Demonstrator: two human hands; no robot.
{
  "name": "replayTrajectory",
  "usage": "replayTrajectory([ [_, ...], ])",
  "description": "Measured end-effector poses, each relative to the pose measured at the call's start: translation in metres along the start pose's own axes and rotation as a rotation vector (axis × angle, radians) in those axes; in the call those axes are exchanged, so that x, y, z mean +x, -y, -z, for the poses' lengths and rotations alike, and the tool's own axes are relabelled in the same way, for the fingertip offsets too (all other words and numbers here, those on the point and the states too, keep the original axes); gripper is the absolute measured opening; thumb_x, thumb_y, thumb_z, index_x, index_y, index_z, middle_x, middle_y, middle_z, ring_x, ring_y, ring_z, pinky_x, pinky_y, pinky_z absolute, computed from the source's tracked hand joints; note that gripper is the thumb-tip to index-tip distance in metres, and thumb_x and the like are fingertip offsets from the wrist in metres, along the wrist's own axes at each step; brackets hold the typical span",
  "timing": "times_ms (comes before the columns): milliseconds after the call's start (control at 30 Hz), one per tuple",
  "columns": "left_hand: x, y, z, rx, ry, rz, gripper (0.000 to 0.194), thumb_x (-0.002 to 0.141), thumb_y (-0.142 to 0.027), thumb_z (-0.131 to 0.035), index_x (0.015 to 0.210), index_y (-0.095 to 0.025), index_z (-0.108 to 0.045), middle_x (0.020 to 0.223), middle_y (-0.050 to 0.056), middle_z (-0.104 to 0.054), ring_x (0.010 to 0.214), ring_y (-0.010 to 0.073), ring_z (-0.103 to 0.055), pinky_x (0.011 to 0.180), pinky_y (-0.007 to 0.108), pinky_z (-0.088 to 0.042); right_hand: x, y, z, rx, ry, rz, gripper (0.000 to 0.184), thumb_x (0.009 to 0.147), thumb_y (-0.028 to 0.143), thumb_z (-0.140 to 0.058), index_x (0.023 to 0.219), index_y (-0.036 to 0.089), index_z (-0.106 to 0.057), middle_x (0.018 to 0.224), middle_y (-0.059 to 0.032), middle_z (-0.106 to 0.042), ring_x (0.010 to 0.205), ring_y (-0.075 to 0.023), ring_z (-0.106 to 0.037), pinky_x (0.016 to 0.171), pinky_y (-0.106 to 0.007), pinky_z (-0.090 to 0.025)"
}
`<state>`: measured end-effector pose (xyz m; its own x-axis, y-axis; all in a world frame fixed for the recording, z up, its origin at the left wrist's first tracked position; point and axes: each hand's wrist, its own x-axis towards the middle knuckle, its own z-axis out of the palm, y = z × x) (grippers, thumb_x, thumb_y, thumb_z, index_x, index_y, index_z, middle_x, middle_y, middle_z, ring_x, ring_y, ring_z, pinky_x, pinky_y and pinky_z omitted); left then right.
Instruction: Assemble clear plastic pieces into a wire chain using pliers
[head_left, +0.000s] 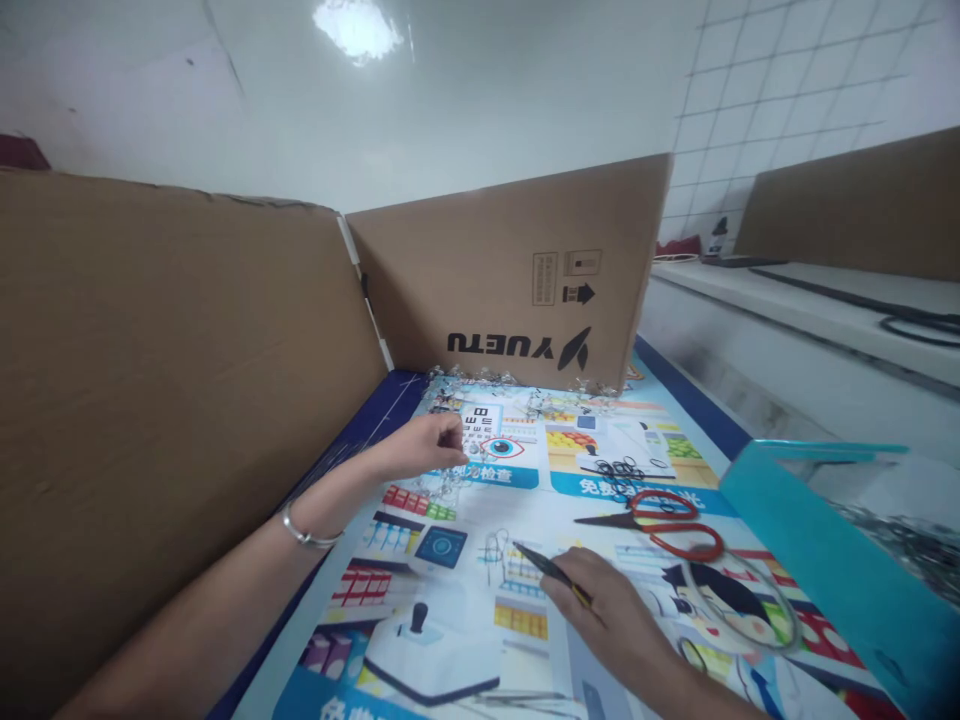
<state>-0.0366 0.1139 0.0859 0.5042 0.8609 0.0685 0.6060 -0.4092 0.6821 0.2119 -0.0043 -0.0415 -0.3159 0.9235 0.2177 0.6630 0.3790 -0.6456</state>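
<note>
My left hand is closed in a pinch over the upper left of the printed sheet, beside a scatter of small clear pieces. Whatever lies between its fingertips is too small to make out. In my right hand is a slim, pointed black tool with yellow on its handle, its tip aimed up and left. Just beyond that tip lie a few thin wire loops. Red-handled scissors rest to the right, blades pointing left. Above them is a small heap of dark wire loops.
Cardboard panels stand at the left and back. More clear pieces line the back panel's foot. A teal box holding dark wiry items stands at right. A coil and thin metal rods lie on the sheet.
</note>
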Motion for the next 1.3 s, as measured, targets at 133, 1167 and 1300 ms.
replayTrajectory([
  [133, -0.057, -0.01, -0.003, 0.32, -0.086, -0.034, 0.012, 0.076, -0.022, -0.057, 0.066, -0.017, -0.053, 0.065, -0.003, -0.054, 0.059, 0.0104, -0.047, 0.055, 0.022, -0.033, 0.001, -0.002, 0.0, 0.094, -0.029, -0.048, 0.034, 0.09, 0.048, -0.038, 0.072, 0.022, -0.051, 0.07, -0.0005, -0.054, 0.066, -0.0156, -0.052, 0.06, -0.027, -0.04],
  [1167, -0.17, -0.013, -0.086, 0.43, 0.152, -0.29, 0.012, 0.085, -0.025, -0.052, 0.093, -0.018, -0.058, 0.118, 0.006, -0.058, 0.103, 0.0229, -0.054, 0.086, 0.036, -0.045, 0.001, 0.003, 0.004, 0.058, 0.026, -0.037, 0.032, 0.089, 0.046, -0.04, 0.074, 0.022, -0.052, 0.069, -0.0011, -0.053, 0.066, -0.0167, -0.053, 0.06, -0.027, -0.039],
  [1300, -0.158, -0.006, -0.068, 0.204, 0.038, -0.189, 0.008, 0.085, -0.021, -0.052, 0.089, -0.019, -0.058, 0.098, 0.004, -0.064, 0.093, 0.0179, -0.057, 0.081, 0.03, -0.044, 0.001, 0.002, 0.005, 0.062, 0.034, -0.034, 0.03, 0.089, 0.045, -0.04, 0.076, 0.022, -0.053, 0.07, -0.0011, -0.053, 0.067, -0.0169, -0.053, 0.061, -0.027, -0.039],
])
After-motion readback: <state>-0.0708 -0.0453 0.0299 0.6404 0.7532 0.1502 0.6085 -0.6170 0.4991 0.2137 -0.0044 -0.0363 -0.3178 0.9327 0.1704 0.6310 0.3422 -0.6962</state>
